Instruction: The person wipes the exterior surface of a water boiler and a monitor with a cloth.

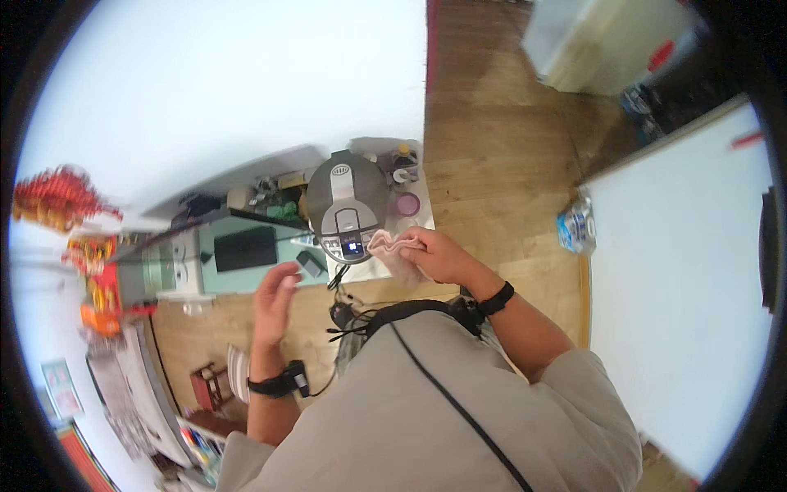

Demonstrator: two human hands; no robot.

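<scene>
My right hand (439, 255) grips a folded pink cloth (396, 255) at the near right corner of a grey electric cooker (345, 206). The cooker's lid is down, and its small display is lit. Further left, my left hand (275, 301) is raised with nothing in it, thumb and fingers apart, near the edge of a pale green desk top (212, 246). A small dark box-shaped object (312, 263) lies on that desk just beyond the fingertips. Part of the white stand under the cooker is hidden by the cloth and my hand.
A purple round lid (407, 204) and a dark bottle with a yellow cap (404, 155) stand right of the cooker. Black cables (337, 280) hang at the stand's near edge. On the wooden floor (492, 166), a pack of bottles (577, 226) rests against the white panel at right.
</scene>
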